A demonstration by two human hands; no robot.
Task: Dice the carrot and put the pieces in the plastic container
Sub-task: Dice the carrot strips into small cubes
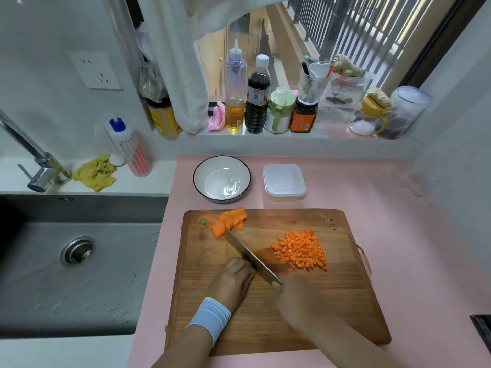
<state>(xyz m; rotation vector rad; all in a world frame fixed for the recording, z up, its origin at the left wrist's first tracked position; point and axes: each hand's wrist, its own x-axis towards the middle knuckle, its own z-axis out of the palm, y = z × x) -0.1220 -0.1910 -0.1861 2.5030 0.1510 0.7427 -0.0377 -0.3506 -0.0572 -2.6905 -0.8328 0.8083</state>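
Right hand (297, 293): blurred; we see it gripping the knife (249, 254).
Left hand (233, 282): curled; contents unclear.
Dice (300, 249): piled mid-board (265, 314), right of blade.
Slices (231, 221): board's upper left.
Container (284, 181): upper centre, beside bowl (221, 179), nothing between.

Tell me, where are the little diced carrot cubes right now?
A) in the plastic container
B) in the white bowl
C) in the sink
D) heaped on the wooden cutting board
D: the diced carrot cubes lie in a heap on the right part of the cutting board, while the white bowl and the plastic container behind it hold no carrot.
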